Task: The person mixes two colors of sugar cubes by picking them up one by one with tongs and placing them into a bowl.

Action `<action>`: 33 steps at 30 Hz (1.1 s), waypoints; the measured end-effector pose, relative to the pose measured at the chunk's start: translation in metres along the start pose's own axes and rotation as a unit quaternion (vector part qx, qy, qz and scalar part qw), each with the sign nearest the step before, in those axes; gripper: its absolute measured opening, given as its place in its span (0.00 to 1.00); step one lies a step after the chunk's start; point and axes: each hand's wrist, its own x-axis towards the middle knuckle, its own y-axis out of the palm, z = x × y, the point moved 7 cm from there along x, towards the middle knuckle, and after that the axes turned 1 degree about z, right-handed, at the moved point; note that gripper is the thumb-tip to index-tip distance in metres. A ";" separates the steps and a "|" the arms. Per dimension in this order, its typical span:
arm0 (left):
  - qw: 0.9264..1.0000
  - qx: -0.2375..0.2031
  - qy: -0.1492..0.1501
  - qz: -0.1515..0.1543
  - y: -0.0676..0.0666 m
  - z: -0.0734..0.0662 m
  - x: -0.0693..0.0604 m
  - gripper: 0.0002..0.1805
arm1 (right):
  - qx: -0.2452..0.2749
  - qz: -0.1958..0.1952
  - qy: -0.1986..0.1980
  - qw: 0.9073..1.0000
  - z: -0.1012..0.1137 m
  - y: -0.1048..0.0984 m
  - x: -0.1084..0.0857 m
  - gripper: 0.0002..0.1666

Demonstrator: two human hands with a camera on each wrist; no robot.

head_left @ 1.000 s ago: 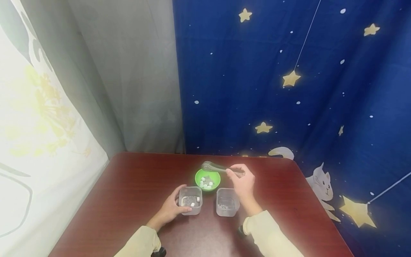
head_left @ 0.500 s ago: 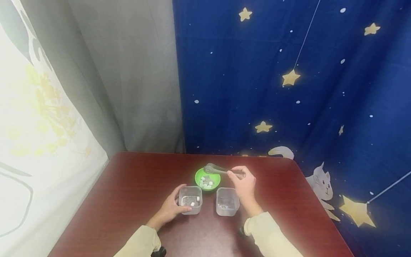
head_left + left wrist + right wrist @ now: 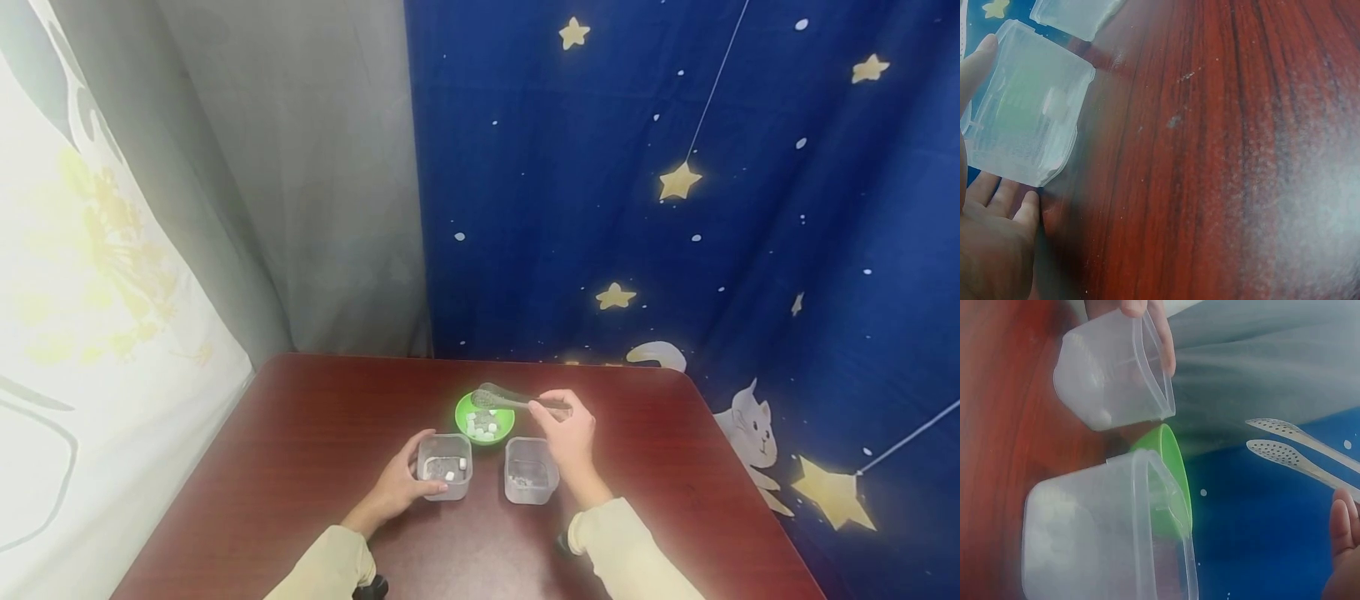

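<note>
My left hand [image 3: 397,486] grips a clear plastic container [image 3: 452,492] by its left side, thumb at the near wall and fingers round the far side. A few small white pieces [image 3: 450,477] lie inside it. My right hand [image 3: 572,432] pinches the handle end of perforated tongs [image 3: 487,401] between thumb and fingers. Their holed tips hang above a green bowl [image 3: 487,442] with several white pieces [image 3: 480,433] in it. In the right wrist view the tongs' tips [image 3: 1275,452] stand apart, with nothing visible between them.
A second clear container [image 3: 529,497], with small bits at its bottom, stands right of the first, below my right hand. Everything rests on a dark red table [image 3: 315,442]. Behind it hang a grey curtain [image 3: 322,183] and a blue star-patterned curtain [image 3: 525,208].
My right hand and the tongs have dropped slightly; the tips shifted a little right, then back left over the bowl. My left hand and both containers stay in place.
</note>
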 end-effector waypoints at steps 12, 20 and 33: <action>1.000 0.006 0.006 -0.015 -0.002 0.033 0.009 0.53 | 0.004 0.070 0.005 0.998 0.043 0.015 -0.025 0.11; 1.000 -0.007 0.013 -0.016 -0.002 0.033 0.008 0.52 | 0.006 0.100 0.005 0.995 -0.004 0.030 -0.023 0.14; 1.000 0.000 0.012 -0.016 0.003 0.017 0.001 0.52 | -0.033 0.177 -0.025 0.983 -0.015 0.050 -0.037 0.17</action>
